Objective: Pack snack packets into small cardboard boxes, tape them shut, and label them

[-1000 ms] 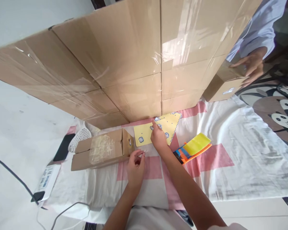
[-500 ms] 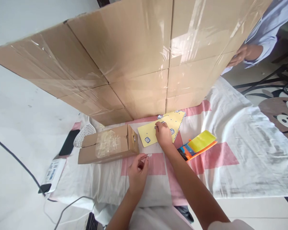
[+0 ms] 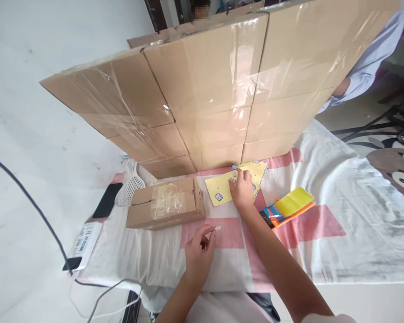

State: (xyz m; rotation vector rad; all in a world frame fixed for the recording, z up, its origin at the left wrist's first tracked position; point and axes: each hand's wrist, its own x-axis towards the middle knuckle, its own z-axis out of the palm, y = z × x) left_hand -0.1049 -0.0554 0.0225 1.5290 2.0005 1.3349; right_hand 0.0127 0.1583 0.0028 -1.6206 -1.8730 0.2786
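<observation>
Left hand (image 3: 201, 251) pinching whitish scrap (image 3: 218, 228), right hand (image 3: 243, 190) over yellow paper (image 3: 214, 187), grip unclear, white pack (image 3: 91, 238) with illegible lettering

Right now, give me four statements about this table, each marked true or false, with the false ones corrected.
1. The right hand is at the yellow printed paper. True.
2. The left hand is spread flat. False: the left hand is curled, seemingly pinching a small pale piece.
3. The white perforated scoop lies beside the taped box. True.
4. The yellow-and-orange packet lies left of that box. False: the packet lies right of the yellow printed paper.
</observation>
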